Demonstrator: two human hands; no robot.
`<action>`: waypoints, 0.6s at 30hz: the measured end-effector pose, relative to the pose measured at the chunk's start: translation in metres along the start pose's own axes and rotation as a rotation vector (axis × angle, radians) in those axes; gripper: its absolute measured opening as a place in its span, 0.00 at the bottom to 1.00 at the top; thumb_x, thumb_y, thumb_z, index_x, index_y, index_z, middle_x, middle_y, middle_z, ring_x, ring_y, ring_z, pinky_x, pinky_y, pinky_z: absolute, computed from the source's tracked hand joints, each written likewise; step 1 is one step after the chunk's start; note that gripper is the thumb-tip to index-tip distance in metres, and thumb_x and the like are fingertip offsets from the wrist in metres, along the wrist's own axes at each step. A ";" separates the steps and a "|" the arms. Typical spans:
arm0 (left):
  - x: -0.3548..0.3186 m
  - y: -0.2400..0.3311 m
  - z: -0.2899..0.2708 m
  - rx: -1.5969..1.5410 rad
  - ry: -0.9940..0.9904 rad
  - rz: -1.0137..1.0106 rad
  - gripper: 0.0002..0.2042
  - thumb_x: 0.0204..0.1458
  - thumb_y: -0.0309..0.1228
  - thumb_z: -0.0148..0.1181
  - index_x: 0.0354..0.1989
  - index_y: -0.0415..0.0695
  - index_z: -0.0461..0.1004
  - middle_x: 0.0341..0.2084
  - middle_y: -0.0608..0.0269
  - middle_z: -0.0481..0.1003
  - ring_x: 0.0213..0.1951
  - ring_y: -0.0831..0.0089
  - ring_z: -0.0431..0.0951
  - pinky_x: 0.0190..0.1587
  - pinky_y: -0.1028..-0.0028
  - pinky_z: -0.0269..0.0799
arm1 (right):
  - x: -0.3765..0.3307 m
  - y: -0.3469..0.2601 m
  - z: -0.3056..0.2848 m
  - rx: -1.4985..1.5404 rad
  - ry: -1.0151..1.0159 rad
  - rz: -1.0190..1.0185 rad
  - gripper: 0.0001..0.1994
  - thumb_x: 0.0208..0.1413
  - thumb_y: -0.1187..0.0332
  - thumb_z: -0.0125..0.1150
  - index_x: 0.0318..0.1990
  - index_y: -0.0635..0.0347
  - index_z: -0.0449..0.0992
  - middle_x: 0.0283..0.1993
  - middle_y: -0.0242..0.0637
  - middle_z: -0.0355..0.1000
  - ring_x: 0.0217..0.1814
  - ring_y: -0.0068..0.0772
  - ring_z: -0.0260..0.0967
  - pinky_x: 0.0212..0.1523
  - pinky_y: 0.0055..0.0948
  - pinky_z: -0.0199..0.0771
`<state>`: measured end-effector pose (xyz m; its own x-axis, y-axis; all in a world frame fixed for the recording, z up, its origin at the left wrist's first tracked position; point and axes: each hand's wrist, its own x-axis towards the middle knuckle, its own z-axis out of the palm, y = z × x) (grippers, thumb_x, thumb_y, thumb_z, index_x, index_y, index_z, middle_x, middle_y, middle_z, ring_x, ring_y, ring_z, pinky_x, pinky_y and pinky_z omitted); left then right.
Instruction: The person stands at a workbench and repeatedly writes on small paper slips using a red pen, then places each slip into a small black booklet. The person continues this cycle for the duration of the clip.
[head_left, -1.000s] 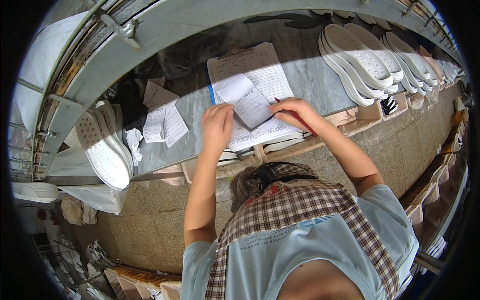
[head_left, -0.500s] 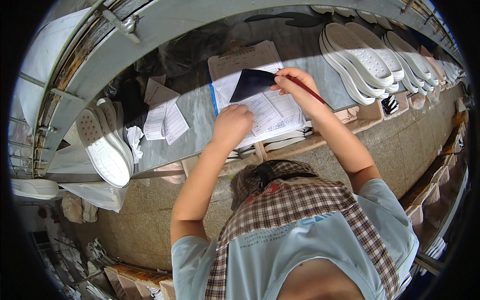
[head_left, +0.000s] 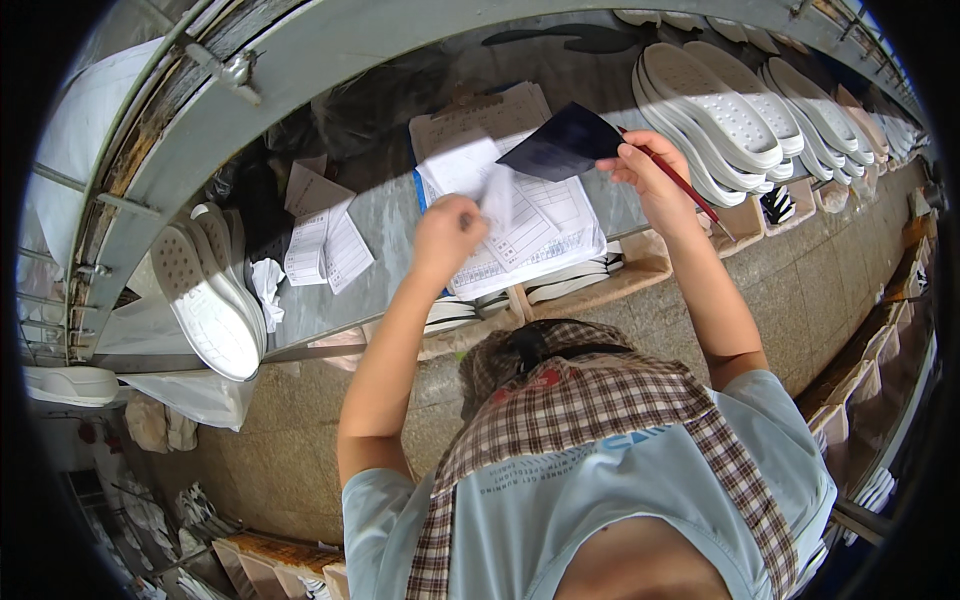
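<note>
My right hand (head_left: 655, 182) is closed on a dark blue sheet of carbon paper (head_left: 565, 143) by its corner. A slim red pen (head_left: 685, 185) is tucked in the same hand, pointing down to the right. Over the papers, my left hand (head_left: 450, 235) pinches a white paper slip (head_left: 495, 205), which is lifted and blurred by motion. Beneath both hands lies a clipboard (head_left: 418, 190) with a blue edge and a metal clip, bearing a stack of printed forms (head_left: 575, 215). Another filled-in slip (head_left: 525, 235) rests on the forms.
Loose paper slips (head_left: 325, 240) and a crumpled tissue (head_left: 267, 290) lie on the grey table (head_left: 385, 270) at left. White shoe soles (head_left: 205, 300) lean beside them. More soles (head_left: 715, 115) stand in rows at right. Tan bins (head_left: 640, 262) line the table's near edge. A metal rail (head_left: 330, 40) arches across the far side.
The carbon paper has been raised and carried right, away from the slips. My right hand moved right with the pen. My left hand now lifts a slip off the forms.
</note>
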<state>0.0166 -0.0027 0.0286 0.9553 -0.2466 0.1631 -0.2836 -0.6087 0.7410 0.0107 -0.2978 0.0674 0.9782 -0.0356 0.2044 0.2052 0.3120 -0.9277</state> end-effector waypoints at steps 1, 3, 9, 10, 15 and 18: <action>0.001 -0.003 -0.003 -0.245 0.019 -0.144 0.06 0.53 0.29 0.56 0.28 0.40 0.71 0.28 0.60 0.73 0.33 0.66 0.79 0.31 0.70 0.73 | -0.001 0.000 -0.002 -0.010 -0.020 -0.006 0.06 0.60 0.74 0.56 0.43 0.61 0.74 0.37 0.36 0.76 0.41 0.32 0.78 0.37 0.22 0.75; 0.002 -0.009 -0.008 -0.716 0.019 -0.491 0.06 0.57 0.29 0.53 0.35 0.40 0.70 0.34 0.60 0.73 0.34 0.67 0.80 0.31 0.71 0.74 | -0.006 0.003 -0.002 -0.028 -0.022 0.011 0.06 0.60 0.74 0.56 0.43 0.61 0.74 0.36 0.35 0.76 0.41 0.32 0.78 0.37 0.22 0.75; 0.002 -0.011 0.001 -1.436 0.399 -0.625 0.09 0.58 0.29 0.54 0.44 0.41 0.66 0.40 0.60 0.72 0.53 0.57 0.74 0.52 0.65 0.71 | -0.012 0.019 0.003 -0.016 -0.080 0.069 0.06 0.59 0.74 0.57 0.42 0.61 0.74 0.36 0.35 0.75 0.42 0.30 0.77 0.40 0.24 0.73; 0.001 -0.009 0.006 -1.330 0.404 -0.438 0.08 0.57 0.29 0.54 0.44 0.42 0.67 0.41 0.59 0.72 0.55 0.57 0.72 0.55 0.63 0.68 | -0.012 0.021 0.004 0.015 -0.096 0.082 0.06 0.58 0.73 0.58 0.42 0.61 0.75 0.37 0.35 0.75 0.42 0.29 0.76 0.41 0.25 0.73; -0.014 0.006 0.002 0.041 0.135 0.296 0.08 0.51 0.32 0.61 0.39 0.47 0.74 0.44 0.60 0.74 0.57 0.63 0.70 0.63 0.54 0.56 | -0.017 0.022 0.003 0.037 -0.071 0.076 0.06 0.58 0.74 0.57 0.43 0.62 0.74 0.36 0.37 0.75 0.41 0.32 0.76 0.41 0.26 0.74; -0.018 0.014 -0.002 0.511 -0.133 0.341 0.09 0.45 0.35 0.65 0.35 0.49 0.78 0.43 0.65 0.75 0.52 0.66 0.73 0.64 0.50 0.53 | -0.020 0.018 -0.001 0.001 -0.028 0.059 0.06 0.59 0.75 0.55 0.43 0.62 0.73 0.36 0.37 0.76 0.41 0.35 0.77 0.41 0.28 0.75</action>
<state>-0.0043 -0.0054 0.0380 0.7947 -0.5623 0.2286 -0.6062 -0.7546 0.2511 -0.0055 -0.2920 0.0462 0.9874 0.0096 0.1581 0.1471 0.3134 -0.9381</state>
